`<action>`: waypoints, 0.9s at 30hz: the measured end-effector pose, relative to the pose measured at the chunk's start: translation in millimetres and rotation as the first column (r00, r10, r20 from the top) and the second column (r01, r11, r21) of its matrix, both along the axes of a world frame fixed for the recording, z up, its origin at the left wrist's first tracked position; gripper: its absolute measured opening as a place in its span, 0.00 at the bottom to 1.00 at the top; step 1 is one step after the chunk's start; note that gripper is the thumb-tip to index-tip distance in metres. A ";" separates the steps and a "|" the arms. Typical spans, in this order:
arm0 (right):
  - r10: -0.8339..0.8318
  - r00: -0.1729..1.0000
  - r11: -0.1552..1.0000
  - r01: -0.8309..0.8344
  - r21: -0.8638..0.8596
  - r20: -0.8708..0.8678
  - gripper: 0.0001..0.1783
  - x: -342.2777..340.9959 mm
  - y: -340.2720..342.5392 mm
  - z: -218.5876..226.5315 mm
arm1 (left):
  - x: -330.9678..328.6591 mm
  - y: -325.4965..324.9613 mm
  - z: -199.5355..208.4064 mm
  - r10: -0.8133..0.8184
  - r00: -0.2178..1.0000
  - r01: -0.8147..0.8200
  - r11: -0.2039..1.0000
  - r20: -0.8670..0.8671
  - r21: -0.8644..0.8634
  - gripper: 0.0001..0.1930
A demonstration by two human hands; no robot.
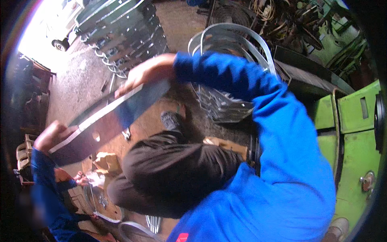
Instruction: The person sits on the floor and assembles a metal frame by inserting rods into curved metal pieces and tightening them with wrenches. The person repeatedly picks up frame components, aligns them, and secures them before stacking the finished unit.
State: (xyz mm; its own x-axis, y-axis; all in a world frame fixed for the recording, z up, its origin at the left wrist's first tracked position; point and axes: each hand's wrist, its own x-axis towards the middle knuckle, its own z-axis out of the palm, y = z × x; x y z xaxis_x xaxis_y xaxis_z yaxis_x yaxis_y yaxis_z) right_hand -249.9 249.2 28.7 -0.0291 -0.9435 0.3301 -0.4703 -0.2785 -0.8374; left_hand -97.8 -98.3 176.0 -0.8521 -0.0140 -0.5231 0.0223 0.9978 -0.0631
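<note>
A wide curved metal band (105, 126), pale along its edge and with a small hole in its face, is held up at a slant in front of me. My left hand (52, 135) grips its lower left end, fingers over the rim. Around the upper right part, my right hand (147, 73) is closed, with that arm stretched across the view. Both hands are somewhat blurred. Below the band, next to my bent knee, another person's hand (82, 179) is near a whitish object (95, 178) too blurred to name.
Tall stacks of similar metal bands (121, 32) stand beyond, with more metal hoops (225, 105) behind my right arm. A green metal cabinet (356, 161) is at the right. Lower left, a curved hoop (107, 215) lies near the other person. A wheel (60, 44) shows far left.
</note>
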 end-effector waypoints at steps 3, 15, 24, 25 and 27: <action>-0.444 0.851 0.700 0.524 0.484 -0.279 0.33 49.6 109.8 92.3 | 14.0 135.5 53.2 -0.180 0.974 0.183 0.983 -0.134 0.004 0.15; -0.694 -0.242 -0.181 0.970 -0.161 -0.679 0.27 144.6 343.7 -5.9 | -97.5 372.5 -131.8 -0.432 0.510 0.718 0.690 -0.744 0.091 0.28; -0.691 -0.319 -0.331 0.937 -0.109 -0.648 0.28 119.2 405.6 -83.8 | -171.6 456.3 -206.1 -0.481 0.583 0.748 0.632 -0.655 0.201 0.31; -0.701 -0.301 -0.331 0.940 -0.080 -0.646 0.29 121.9 412.2 -91.9 | -168.0 460.0 -214.4 -0.487 0.561 0.774 0.596 -0.669 0.215 0.29; -0.726 -0.239 -0.290 0.957 -0.028 -0.645 0.31 114.5 424.2 -100.3 | -166.0 465.6 -224.7 -0.483 0.565 0.774 0.591 -0.670 0.226 0.29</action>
